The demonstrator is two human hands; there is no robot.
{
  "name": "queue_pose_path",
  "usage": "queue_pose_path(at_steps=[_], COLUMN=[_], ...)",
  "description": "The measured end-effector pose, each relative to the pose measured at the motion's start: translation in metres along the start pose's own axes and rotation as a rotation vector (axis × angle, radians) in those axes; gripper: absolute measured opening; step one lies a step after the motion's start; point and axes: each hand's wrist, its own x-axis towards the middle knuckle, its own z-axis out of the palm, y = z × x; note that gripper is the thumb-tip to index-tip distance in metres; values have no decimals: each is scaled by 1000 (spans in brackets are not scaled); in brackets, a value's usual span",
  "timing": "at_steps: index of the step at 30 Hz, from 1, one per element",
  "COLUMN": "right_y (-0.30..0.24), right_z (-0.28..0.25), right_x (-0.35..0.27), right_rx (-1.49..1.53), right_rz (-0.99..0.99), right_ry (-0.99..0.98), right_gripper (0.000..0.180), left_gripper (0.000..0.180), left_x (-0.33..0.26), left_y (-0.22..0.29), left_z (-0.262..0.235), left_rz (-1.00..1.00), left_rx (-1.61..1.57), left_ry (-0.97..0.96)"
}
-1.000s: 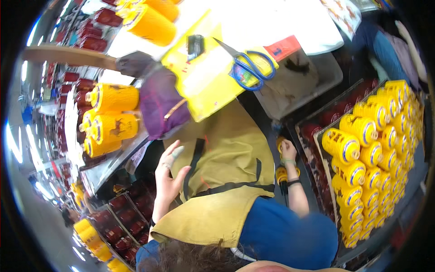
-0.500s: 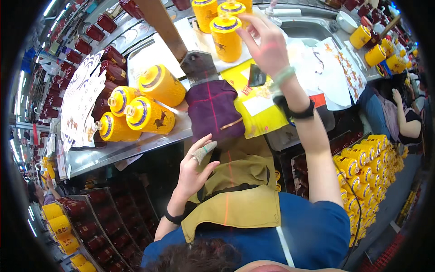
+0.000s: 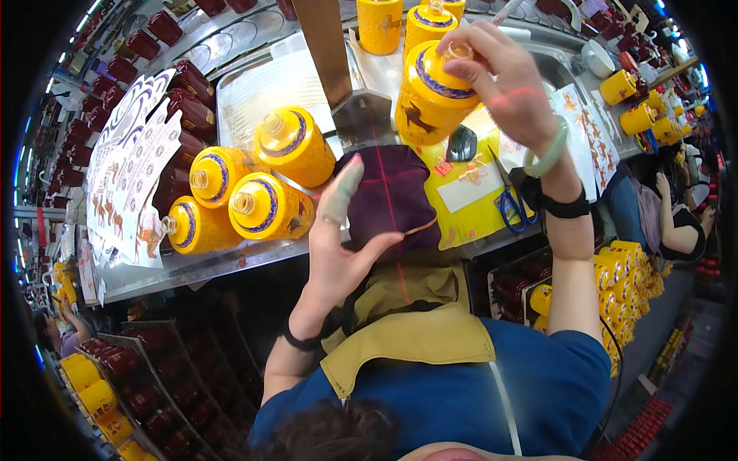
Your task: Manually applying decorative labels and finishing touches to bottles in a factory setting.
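Note:
My right hand (image 3: 500, 77) grips a yellow bottle (image 3: 430, 104) by its clear glass neck. The bottle has a blue patterned ring round its shoulder and a brown horse on its side, and it tilts a little over the table. Just left of it lies a dark purple cloth pad (image 3: 384, 192) crossed by red light lines. My left hand (image 3: 332, 242) is held up beside the pad's left edge, empty, thumb and fingers apart, with a pale cover on one finger. Several matching yellow bottles (image 3: 265, 203) stand and lean to the left.
Behind the held bottle stand more yellow bottles (image 3: 380, 27). A yellow sheet (image 3: 453, 219) carries a dark smooth piece (image 3: 462, 144) and blue-handled scissors (image 3: 511, 207). Printed decal sheets (image 3: 127, 184) lie at the left. A wooden post (image 3: 323, 54) rises behind the pad.
My right hand has lifted a bottle from the back group and brought it nearer, toward the pad. My left hand has risen toward the pad. The scissors have come into sight.

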Motion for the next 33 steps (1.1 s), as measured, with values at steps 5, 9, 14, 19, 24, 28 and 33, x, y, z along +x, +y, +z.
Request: queue_pose_path(at_steps=[5, 9, 14, 19, 24, 28, 33], right_y=[11, 7, -2, -15, -37, -37, -23], right_z=[7, 48, 77, 93, 102, 112, 126], right_x=[-13, -30, -66, -86, -95, -98, -88], right_rx=[719, 970, 890, 926, 775, 728, 766], right_rz=[122, 471, 732, 664, 654, 618, 595], right_ry=[-232, -291, -200, -182, 28, -17, 17], right_gripper=[33, 41, 46, 53, 59, 64, 59], left_gripper=[113, 86, 69, 65, 68, 65, 62], left_x=[34, 25, 4, 4, 2, 6, 21], left_y=[3, -5, -14, -17, -18, -21, -23], left_z=[19, 23, 30, 29, 33, 35, 34], left_rz=[-54, -402, -576, -597, -563, -586, -616], left_rx=[-482, -905, -1083, -1108, -1040, -981, -977], left_ry=[-60, -258, -100, -59, 5, 44, 90])
